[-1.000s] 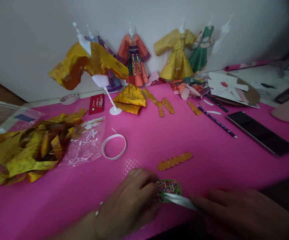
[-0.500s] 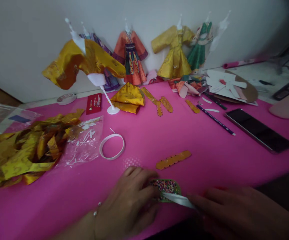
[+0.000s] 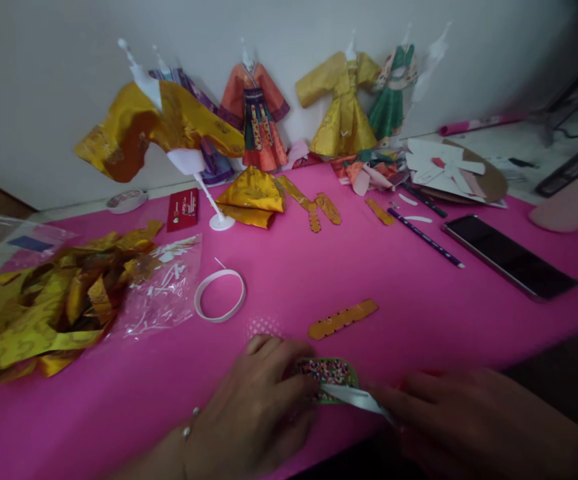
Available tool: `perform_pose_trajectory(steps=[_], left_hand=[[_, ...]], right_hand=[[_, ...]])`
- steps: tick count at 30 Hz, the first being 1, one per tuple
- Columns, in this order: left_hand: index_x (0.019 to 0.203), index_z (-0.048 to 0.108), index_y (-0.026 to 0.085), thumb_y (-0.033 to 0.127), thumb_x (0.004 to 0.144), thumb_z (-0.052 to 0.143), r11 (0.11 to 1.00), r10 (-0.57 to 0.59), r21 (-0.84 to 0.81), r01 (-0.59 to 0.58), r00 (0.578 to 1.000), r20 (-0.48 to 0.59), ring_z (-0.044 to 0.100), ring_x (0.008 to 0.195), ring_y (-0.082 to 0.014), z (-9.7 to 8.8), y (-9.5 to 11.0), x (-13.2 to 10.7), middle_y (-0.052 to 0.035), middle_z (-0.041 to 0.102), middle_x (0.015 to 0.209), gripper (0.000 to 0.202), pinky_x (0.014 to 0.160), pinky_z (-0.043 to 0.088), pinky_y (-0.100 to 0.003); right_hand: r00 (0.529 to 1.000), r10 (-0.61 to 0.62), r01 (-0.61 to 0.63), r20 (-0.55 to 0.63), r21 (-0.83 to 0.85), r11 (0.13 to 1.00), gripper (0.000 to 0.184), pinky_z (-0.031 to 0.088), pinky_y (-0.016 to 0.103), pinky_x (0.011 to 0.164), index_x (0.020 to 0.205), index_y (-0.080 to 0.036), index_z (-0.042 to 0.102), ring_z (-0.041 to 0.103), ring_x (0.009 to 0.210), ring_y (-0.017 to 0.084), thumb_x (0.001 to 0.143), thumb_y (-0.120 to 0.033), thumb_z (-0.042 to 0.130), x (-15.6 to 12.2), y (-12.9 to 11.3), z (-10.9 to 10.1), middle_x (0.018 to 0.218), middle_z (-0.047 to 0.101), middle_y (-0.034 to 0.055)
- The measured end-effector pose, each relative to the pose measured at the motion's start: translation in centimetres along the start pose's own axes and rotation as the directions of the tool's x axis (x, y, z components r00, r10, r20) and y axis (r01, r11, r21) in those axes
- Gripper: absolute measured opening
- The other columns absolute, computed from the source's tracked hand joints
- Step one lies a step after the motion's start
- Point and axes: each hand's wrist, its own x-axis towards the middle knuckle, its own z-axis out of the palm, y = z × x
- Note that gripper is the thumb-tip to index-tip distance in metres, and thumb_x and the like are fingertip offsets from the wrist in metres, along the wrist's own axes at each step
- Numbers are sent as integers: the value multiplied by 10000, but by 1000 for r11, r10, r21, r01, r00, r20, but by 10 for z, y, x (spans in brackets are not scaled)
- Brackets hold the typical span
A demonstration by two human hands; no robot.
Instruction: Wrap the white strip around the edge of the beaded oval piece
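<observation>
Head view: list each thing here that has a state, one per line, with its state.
left hand: pressing down on the beaded piece
beaded piece: flat on the pink table, partly covered by fingers
right hand: pinching the white strip
white strip: laid across the beaded piece's near edge
tape ring: lying flat, untouched
phone: screen dark
gold robe: hung on its stand
plastic bag: lying flat, white bits inside

Red card [image 3: 183, 209] bears print, too small to read; nothing else lettered.
</observation>
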Motion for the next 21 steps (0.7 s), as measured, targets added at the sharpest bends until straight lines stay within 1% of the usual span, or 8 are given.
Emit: perform_pose_trajectory(steps=[6,10,21], left_hand=[[1066,670,219,95,859,597,1000,13,10,-13,1000,1,585,968,-223,-2,2,2,-71,661,1157,252,828,496,-392],[1056,669,218,89,855,593,1000,14,2,-14,1000,-2,581,966,-225,-2,1,0,-73,654,1169,251,822,496,-395],[1050,676,212,94,839,624,1000,28,2,-28,999,-16,593,970,-222,-2,0,1,-74,660,1180,247,817,503,-381]], right_hand=[[999,6,-5,33,-23,1000,495,212,382,367,1196,-257,638,625,429,171,734,-93,570,-2,0,3,667,688,-41],[999,12,-10,36,-29,1000,470,221,381,370,1164,-252,655,631,435,168,733,-86,570,-2,1,3,667,686,-41],[1000,16,-16,16,-12,1000,429,150,360,388,1123,-276,631,597,422,132,739,-89,581,-3,0,3,658,673,-62]])
